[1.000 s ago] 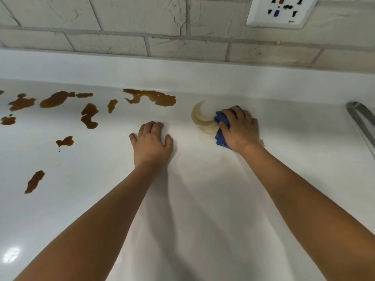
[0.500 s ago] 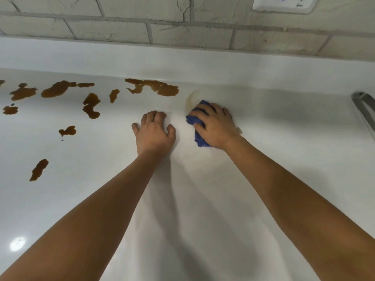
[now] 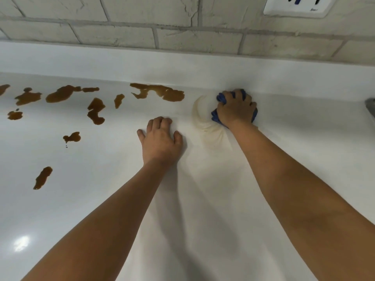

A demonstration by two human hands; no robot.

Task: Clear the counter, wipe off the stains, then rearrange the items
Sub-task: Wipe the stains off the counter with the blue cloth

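Blue cloth [image 3: 215,116] bunched under right hand [image 3: 236,110], fingers curled over and gripping it, pressed onto white surface [image 3: 203,199] near the back upstand. Only edges of cloth show past the fingers and palm. Just left of cloth, a pale tan smear [image 3: 205,118] curves in an arc, running down toward the wrist. Left hand [image 3: 161,138] lies flat on surface, palm down, fingers loosely together, thumb out, holding nothing; it sits near the smear, apart from the cloth. Brown stains farther left: a long blot [image 3: 160,92] at the back edge close to the smear, a scatter of patches [image 3: 95,110] beyond it, one elongated streak [image 3: 42,177] nearer the front. Brick-pattern wall [image 3: 121,27] above the upstand; white wall socket [image 3: 298,7] top right, partly cut off. Metal object [image 3: 370,106] at right edge, too cropped to identify.
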